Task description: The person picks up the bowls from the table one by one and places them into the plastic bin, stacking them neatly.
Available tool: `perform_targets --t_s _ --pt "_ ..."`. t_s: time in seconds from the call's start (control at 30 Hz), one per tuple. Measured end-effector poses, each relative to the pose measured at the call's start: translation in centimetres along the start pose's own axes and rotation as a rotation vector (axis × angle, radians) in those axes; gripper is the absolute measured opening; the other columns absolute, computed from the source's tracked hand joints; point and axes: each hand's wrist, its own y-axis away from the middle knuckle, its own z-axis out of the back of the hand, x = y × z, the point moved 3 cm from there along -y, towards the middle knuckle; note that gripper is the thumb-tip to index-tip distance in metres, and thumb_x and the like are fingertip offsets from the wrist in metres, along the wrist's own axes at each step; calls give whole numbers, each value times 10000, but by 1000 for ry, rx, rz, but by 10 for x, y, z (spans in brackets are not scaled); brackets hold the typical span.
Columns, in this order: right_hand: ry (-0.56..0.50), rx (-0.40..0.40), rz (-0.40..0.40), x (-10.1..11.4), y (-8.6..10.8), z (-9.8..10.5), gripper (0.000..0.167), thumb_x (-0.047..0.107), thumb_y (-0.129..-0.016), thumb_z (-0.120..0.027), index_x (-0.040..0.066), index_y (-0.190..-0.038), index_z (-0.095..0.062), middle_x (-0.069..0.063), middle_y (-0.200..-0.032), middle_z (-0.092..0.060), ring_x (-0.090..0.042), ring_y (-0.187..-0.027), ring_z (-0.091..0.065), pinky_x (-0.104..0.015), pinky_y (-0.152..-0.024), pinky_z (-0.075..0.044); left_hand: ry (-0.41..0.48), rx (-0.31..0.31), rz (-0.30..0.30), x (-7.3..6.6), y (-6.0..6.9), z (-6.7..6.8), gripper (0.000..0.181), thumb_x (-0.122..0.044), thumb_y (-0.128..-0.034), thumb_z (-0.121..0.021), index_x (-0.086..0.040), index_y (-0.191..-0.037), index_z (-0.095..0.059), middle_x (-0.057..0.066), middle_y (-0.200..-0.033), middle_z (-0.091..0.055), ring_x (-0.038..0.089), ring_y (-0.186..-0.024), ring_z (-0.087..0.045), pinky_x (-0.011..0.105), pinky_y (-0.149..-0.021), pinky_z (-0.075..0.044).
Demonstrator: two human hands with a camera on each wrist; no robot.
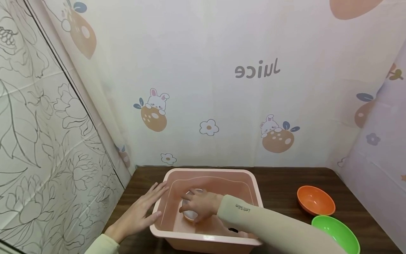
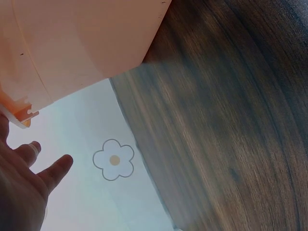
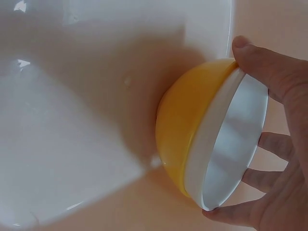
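Inside a pink rectangular basin [image 1: 207,237], the right hand [image 1: 203,204] grips a bowl [image 1: 190,214] from above by its rim. In the right wrist view the bowl [image 3: 185,125] is yellow outside with a white inside; the thumb and several fingers of the right hand [image 3: 274,144] spread around its rim. The left hand [image 1: 136,213] rests with extended fingers on the basin's left rim. From the left wrist, part of the left hand [image 2: 29,178] shows beside the basin wall [image 2: 86,43], its fingertips near the rim.
An orange bowl [image 1: 316,200] and a green bowl [image 1: 337,233] stand right of the basin on the dark wooden table [image 1: 279,183]. A small dark spot [image 1: 233,230] shows in the basin under the right sleeve. Printed curtains [image 1: 206,88] hang behind and at both sides.
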Motion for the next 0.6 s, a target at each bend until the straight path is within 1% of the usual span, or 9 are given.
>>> perform_targets --t_s 0.1,0.2,0.3,0.43,0.6 --pt "7 -13 1 0 1 0 619 583 -826 -790 466 -1403 -597 -12 -1578 -455 -310 -1379 -489 -471 -962 -565 1 1 2 0 0 0 724 -267 -935 -662 -138 -1596 -394 74 -1668 -363 394 -1545 -287 722 -1024 -446" --pt "10 -17 -7 1 1 0 617 585 -825 -788 477 -1401 -595 -12 -1585 -441 -297 -1385 -474 -483 -907 -585 -2 0 2 0 1 0 722 -273 -937 -661 -139 -1596 -395 69 -1669 -362 384 -1547 -286 722 -1022 -448" --pt "18 -18 -9 1 1 0 621 590 -820 -787 488 -1401 -590 -6 -1576 -449 -282 -1386 -469 -479 -890 -588 -4 1 3 0 1 0 724 -275 -937 -661 -142 -1597 -394 62 -1670 -360 384 -1547 -289 719 -1025 -448" --pt "23 -12 7 1 2 1 620 587 -833 -777 477 -1412 -586 -11 -1577 -458 -282 -1376 -486 -451 -921 -578 -2 1 6 1 1 0 727 -271 -935 -664 -146 -1597 -393 58 -1671 -359 394 -1542 -295 712 -1034 -446" --pt "-29 22 3 0 2 5 605 559 -855 -765 470 -1425 -581 -8 -1601 -442 -297 -1420 -470 -512 -985 -553 -14 3 7 3 1 -1 729 -282 -938 -667 -154 -1600 -389 46 -1675 -353 395 -1540 -300 701 -1041 -448"
